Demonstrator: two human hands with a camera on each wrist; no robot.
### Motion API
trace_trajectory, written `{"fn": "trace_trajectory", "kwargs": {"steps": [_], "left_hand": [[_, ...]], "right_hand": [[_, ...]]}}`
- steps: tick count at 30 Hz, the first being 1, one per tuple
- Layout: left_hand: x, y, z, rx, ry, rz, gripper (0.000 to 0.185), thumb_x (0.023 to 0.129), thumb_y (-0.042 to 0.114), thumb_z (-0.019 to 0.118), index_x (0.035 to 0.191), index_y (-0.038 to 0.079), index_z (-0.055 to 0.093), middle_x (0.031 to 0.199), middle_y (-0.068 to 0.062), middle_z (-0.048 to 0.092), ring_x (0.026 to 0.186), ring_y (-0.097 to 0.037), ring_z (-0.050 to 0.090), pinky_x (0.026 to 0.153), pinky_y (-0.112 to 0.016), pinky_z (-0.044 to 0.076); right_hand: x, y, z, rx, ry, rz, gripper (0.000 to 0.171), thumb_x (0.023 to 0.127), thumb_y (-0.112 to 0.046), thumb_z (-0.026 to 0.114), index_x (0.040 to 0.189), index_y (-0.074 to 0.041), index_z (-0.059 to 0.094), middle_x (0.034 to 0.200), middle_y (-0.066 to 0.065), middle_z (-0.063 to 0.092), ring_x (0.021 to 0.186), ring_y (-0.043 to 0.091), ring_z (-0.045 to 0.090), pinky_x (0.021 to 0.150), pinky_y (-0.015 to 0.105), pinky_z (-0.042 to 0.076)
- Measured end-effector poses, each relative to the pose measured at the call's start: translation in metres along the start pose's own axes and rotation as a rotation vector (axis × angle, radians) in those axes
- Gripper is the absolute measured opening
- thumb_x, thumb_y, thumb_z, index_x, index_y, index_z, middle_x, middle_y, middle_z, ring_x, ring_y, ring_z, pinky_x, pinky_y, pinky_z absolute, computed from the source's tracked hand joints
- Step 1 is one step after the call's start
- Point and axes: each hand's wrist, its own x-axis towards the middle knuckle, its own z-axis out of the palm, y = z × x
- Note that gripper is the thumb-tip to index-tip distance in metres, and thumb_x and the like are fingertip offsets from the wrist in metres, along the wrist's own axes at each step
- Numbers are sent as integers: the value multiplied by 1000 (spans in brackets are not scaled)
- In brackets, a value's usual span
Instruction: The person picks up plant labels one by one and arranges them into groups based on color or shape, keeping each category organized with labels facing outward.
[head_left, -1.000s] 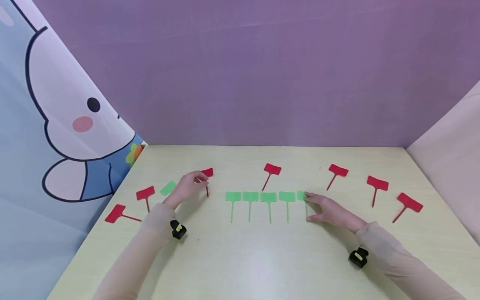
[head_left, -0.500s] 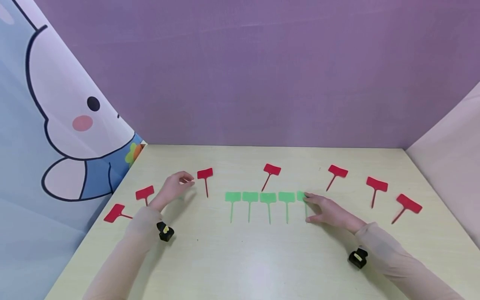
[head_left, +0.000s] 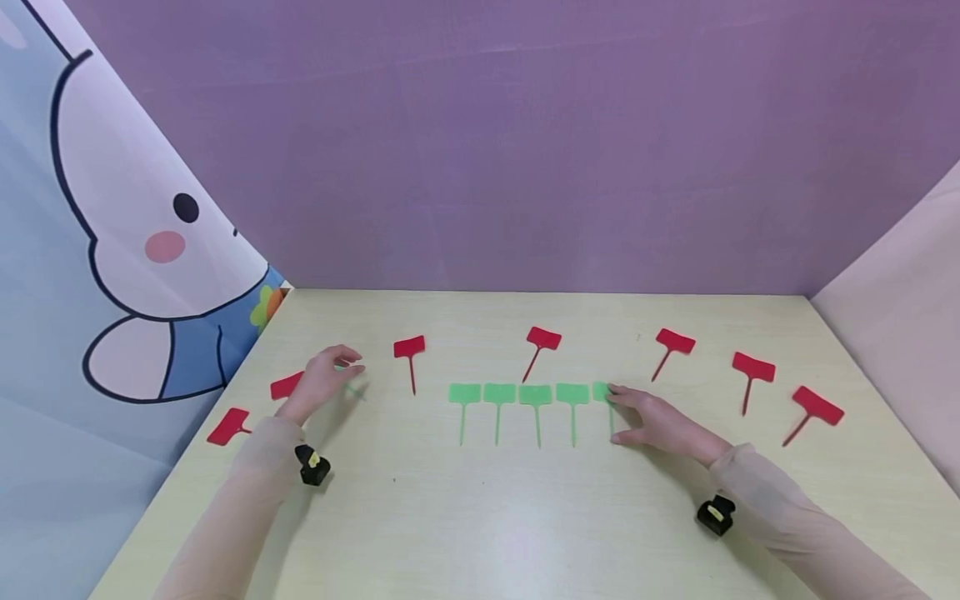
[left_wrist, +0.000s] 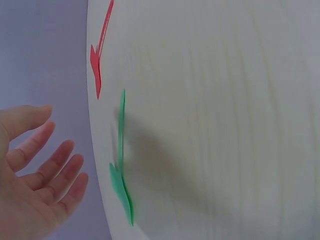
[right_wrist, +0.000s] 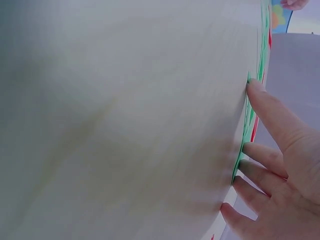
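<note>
Leftward, away from the red tag (head_left: 409, 347) it reached over a second ago, my left hand (head_left: 322, 382) has shifted, and it now hangs over a loose green tag (left_wrist: 120, 187). Its thumb and fingers stand apart, and in the wrist view that tag lies on the table (head_left: 480, 525), clear of my fingertips. My right hand (head_left: 663, 423) stays at the right end of a row of five green tags (head_left: 536, 395), stems towards me. Its thumb and fingers are spread, touching the end tag (head_left: 601, 391), thumb near the stem's tip, fingertips at the head. Three other red tags (head_left: 753, 367) lie well off to my right.
</note>
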Motion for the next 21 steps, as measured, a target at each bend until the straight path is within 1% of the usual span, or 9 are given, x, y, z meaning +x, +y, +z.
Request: {"fn": "trace_trajectory", "kwargs": {"steps": [4,8,10,17,19,21], "left_hand": [[-1,-5,-4,-4,13,-10,35,89,20,52,116,-2,49,117,-21,48,106,-35,44,89,-47,39],[-2,-11,-7,-16,25,6,35,89,18,52,116,-5,48,119,-24,46,107,-37,43,89,-49,37],[-3,-15,-9,-20,24,0,37,89,18,52,117,-6,47,120,-25,45,108,-39,42,90,-50,36],[1,-28,-12,-1,2,-82,43,88,22,53,120,-5,44,121,-25,43,111,-39,39,91,-51,36],[3,-31,-13,5,2,-97,44,87,22,55,121,-4,43,120,-25,43,110,-39,40,90,-50,37],[4,-34,-13,18,2,-95,46,87,23,56,121,-5,43,120,-26,43,108,-39,40,89,-49,38]], "right_hand": [[0,0,0,6,0,3,69,71,-23,73,127,5,43,136,21,35,125,39,28,98,49,29],[0,1,0,12,-1,7,69,71,-23,73,127,5,43,136,21,35,125,39,28,98,50,29],[0,1,0,13,-1,10,69,71,-24,73,127,4,43,136,21,35,125,39,28,98,50,29],[0,1,0,3,3,3,69,71,-25,73,127,4,44,136,21,35,125,39,28,98,50,29],[0,1,0,5,3,4,70,71,-25,73,127,4,43,136,21,35,125,39,28,98,50,29],[0,0,0,10,3,7,70,71,-25,73,127,4,43,136,21,35,125,39,28,98,50,29]]}}
